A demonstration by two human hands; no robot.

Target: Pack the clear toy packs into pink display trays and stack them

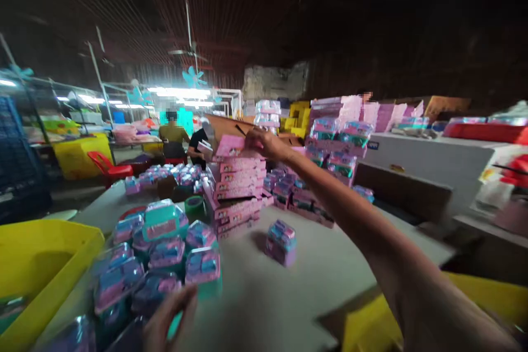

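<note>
My right hand (266, 144) reaches far across the grey table (313, 280) and grips the top pink box (231, 147) of a leaning stack of pink boxes (237, 190). My left hand (169, 319) is low at the near edge, blurred, fingers curled beside a heap of plastic-wrapped teal and pink toy cases (165, 253). I cannot see whether it holds one. A single wrapped purple case (281, 242) stands alone on the table.
A yellow bin (37, 269) stands at the left, another yellow bin (371, 324) at the lower right. More pink boxes and wrapped cases (330, 143) pile behind. A white counter (433, 159) runs right. Two people (183, 140) work at the back.
</note>
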